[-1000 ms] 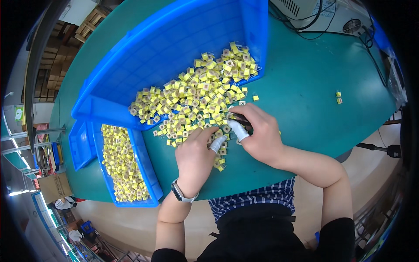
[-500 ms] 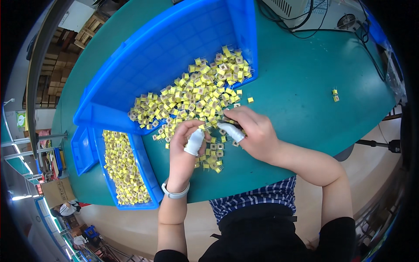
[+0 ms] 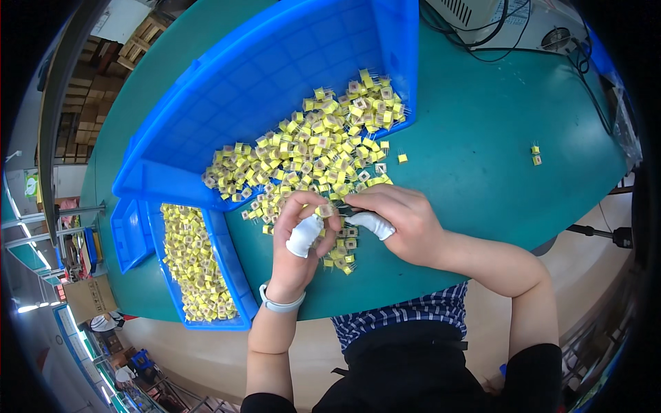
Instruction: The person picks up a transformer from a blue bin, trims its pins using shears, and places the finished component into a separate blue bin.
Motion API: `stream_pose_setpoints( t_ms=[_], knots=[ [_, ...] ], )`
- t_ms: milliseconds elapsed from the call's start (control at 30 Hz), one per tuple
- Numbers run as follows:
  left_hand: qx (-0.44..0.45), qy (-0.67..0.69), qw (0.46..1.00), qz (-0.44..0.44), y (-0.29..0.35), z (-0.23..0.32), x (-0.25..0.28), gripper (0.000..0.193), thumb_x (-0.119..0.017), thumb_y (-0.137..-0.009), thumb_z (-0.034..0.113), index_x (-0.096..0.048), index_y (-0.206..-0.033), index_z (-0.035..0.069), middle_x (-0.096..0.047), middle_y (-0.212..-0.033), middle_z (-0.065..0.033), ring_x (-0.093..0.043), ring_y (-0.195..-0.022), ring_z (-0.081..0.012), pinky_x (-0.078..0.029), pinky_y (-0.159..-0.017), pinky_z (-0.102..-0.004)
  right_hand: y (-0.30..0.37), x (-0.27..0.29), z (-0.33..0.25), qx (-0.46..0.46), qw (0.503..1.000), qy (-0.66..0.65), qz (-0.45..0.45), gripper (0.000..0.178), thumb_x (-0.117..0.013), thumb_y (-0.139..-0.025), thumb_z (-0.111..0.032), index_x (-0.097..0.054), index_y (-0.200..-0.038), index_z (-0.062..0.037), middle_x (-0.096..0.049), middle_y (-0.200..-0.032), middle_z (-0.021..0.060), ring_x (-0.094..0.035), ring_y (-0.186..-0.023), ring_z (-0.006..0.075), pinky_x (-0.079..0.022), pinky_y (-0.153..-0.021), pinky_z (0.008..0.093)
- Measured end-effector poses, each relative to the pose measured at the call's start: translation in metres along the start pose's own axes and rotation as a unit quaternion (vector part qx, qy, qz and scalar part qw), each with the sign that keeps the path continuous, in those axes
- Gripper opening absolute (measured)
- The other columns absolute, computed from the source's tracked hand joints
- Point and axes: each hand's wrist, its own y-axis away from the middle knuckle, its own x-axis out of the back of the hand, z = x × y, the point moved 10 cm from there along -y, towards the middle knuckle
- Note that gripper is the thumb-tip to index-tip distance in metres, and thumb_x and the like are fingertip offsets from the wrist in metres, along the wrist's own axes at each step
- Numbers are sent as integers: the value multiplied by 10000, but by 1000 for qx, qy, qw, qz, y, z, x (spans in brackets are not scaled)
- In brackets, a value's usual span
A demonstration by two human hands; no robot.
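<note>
Over a green table [image 3: 482, 165], beige floor [image 3: 186, 347] below, hands [image 3: 415, 226] gripping yellow component [image 3: 323, 210] and dark tool [image 3: 345, 210]

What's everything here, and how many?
Table: one, green, centre
Big bin: one, blue, on table
Small bin: one, blue, table's left
Tray: one, blue, far left
Parts: too many to count, yellow, bins and table
Machine: one, off-white, top right
Cables: several, black, beside machine
Boxes: several, brown, left background
Wristband: one, pale, lower middle
Finger covers: two, white, centre
Tool: one, dark, centre
Left grip: one, pinching a part
Right grip: one, holding tool
</note>
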Motion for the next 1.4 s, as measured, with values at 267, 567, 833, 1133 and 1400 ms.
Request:
stream_pose_setpoints(
  t_ms=[267,567,833,1133,1400],
  knots=[
    [12,-36,999,-2,2,-1,-4,274,-595,-966,293,-501,-1108,79,-627,-845,-59,-429,-543,-66,-327,-492,-194,0,-1,-3,18,1000,-7,1,331,-743,-750,1,-692,-1078,8,-716,-953,160,-716,-854,328,-569,-709,392],
    [8,-14,1000,-5,1,-3,-5,302,-612,-961,326,-502,-1091,76,-625,-851,-64,-417,-531,-66,-325,-484,-193,-1,2,-5,25,1000,-3,1,333,-742,-749,3,-691,-1078,14,-716,-940,166,-718,-852,334,-574,-719,397],
    [10,-29,999,-11,2,-4,-7,311,-596,-975,343,-511,-1100,71,-620,-843,-62,-413,-521,-64,-319,-472,-193,-1,2,-4,27,1000,-5,-2,351,-746,-738,4,-689,-1084,21,-716,-938,170,-719,-854,335,-576,-719,401],
    [43,-28,998,27,1,-10,-4,319,-478,-1057,325,-556,-1127,24,-564,-785,-35,-401,-544,-65,-316,-508,-198,-1,3,-9,42,999,-4,-2,391,-740,-720,31,-681,-1106,16,-716,-949,169,-719,-846,335,-574,-695,395],
    [92,20,995,40,3,-21,3,386,-411,-1077,396,-539,-1018,36,-498,-699,-18,-357,-506,-63,-283,-480,-203,-2,1,-11,59,998,19,-1,371,-763,-736,-23,-677,-1095,19,-712,-953,153,-716,-831,315,-567,-669,383]
  ],
)
